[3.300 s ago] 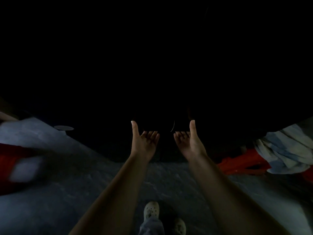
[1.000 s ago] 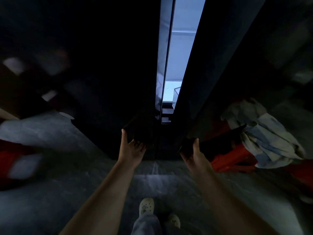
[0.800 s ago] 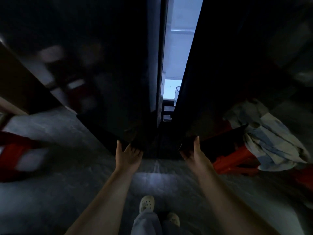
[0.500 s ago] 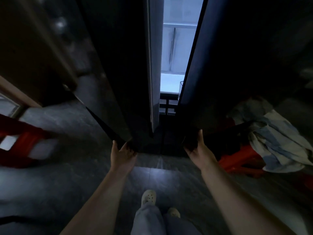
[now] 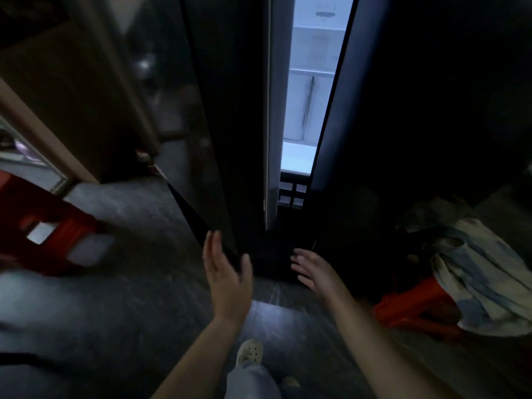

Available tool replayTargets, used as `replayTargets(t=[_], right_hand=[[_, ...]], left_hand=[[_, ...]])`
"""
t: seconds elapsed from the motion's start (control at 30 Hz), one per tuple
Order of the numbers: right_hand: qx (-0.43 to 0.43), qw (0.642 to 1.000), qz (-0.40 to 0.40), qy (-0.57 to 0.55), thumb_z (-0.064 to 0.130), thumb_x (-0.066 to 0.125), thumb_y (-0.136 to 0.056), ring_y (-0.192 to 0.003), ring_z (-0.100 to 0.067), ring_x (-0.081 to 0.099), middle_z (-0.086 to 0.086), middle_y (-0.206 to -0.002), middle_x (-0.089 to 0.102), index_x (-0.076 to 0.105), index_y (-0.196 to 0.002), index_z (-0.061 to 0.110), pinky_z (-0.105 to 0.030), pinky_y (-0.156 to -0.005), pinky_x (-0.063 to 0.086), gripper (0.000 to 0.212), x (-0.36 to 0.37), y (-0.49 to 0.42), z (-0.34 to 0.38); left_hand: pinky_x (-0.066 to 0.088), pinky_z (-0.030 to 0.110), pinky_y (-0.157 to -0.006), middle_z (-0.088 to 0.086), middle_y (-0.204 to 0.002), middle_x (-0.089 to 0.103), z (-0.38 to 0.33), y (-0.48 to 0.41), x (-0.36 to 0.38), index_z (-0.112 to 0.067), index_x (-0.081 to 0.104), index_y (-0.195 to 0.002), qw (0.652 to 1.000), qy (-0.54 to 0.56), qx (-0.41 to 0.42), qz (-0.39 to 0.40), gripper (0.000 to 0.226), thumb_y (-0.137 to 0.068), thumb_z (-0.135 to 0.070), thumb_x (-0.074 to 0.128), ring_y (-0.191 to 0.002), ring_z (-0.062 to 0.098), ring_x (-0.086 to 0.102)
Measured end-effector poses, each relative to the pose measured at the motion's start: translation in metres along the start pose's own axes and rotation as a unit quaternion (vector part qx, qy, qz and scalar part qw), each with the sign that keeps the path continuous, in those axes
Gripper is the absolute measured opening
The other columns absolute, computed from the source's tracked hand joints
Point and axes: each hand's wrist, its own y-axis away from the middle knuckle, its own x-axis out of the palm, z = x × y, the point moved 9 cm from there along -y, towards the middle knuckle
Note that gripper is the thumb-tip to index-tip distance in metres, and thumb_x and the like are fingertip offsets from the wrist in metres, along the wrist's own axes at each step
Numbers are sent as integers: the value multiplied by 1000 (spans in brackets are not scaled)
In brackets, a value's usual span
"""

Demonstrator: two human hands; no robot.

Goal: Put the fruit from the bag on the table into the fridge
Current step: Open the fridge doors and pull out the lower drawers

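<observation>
A dark two-door fridge stands before me with both doors partly open. Its lit white interior (image 5: 311, 90) shows through the gap, with empty-looking shelves. My left hand (image 5: 226, 272) is flat with straight fingers, at the lower corner of the left fridge door (image 5: 218, 139). My right hand (image 5: 313, 269) hovers with fingers spread, just off the bottom of the right fridge door (image 5: 403, 125), holding nothing. No fruit or bag is in view.
A red stool (image 5: 414, 306) with a blue and white cloth (image 5: 483, 272) on it stands at the right, close to the right door. Another red stool (image 5: 43, 226) is at the left. A wooden door frame (image 5: 43, 131) lies beyond. Dark tiled floor (image 5: 115, 326) surrounds my feet.
The two fridge doors have swung wider apart, showing more of the lit inside. My right hand has let go of the right door's bottom edge; my left hand has flattened against the left door.
</observation>
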Motion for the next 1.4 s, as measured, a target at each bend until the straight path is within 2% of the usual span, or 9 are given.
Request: replayTargets(t=[0.1,0.2,0.33,0.43,0.5,0.8,0.97,1.2,1.4], right_hand=[[-169,979,23,114,24,56,-94,-115,4,49,12,-129,50,46,-134,28,-11,-89,41,41,23,13,67],[-274,956,21,98,5,55,-93,-103,21,48,18,-120,50,38,-139,19,1,-84,36,51,37,21,125],[-332,932,-18,142,7,57,-92,-120,10,39,7,-141,38,26,-147,21,-4,-95,35,65,42,15,167],[-324,934,-16,150,13,58,-92,-137,-8,30,2,-152,28,18,-150,27,-35,-111,35,72,44,5,173],[-326,931,-6,162,13,58,-91,-139,-12,29,-1,-152,28,18,-149,29,-43,-112,33,73,47,1,173],[-339,932,3,131,5,58,-90,-128,-7,43,2,-139,39,37,-141,24,-32,-107,39,59,50,10,171],[-354,929,58,90,-1,56,-90,-111,-6,58,-3,-127,57,48,-131,18,-24,-96,47,46,58,23,170],[-376,906,110,159,4,55,-91,-107,-2,58,4,-117,62,57,-123,18,-17,-89,46,35,73,39,171],[-410,871,103,250,4,55,-90,-115,-5,53,7,-123,55,52,-123,30,-28,-96,45,41,89,35,172]], left_hand=[[21,45,-115,12,-153,12,-37,6,8,-15,22,-147,949,-205,239,26,67,-87,-29,49,-144,26,13],[17,47,-115,11,-153,18,-60,-1,17,-13,26,-147,887,-324,324,57,70,-82,-25,50,-142,29,17],[23,50,-112,9,-153,24,-62,-17,12,-12,29,-147,871,-395,287,46,81,-74,-24,61,-141,25,22],[23,52,-111,8,-155,22,-64,-18,10,-9,26,-148,864,-429,260,49,86,-73,-24,64,-141,22,21],[23,51,-111,8,-155,22,-65,-17,10,-7,25,-148,865,-435,246,53,86,-72,-24,64,-142,22,22],[28,48,-112,8,-152,26,-70,-10,-1,-10,28,-147,893,-397,199,65,76,-78,-27,54,-140,24,25],[30,43,-111,7,-144,35,-85,0,0,-14,34,-144,904,-345,242,69,72,-76,-23,54,-132,25,36],[34,40,-109,7,-145,36,-82,-1,-5,-14,36,-144,910,-323,246,84,72,-75,-21,58,-131,23,37],[32,36,-110,6,-144,39,-74,1,-17,-15,38,-142,907,-315,261,100,70,-75,-19,60,-132,22,36]])
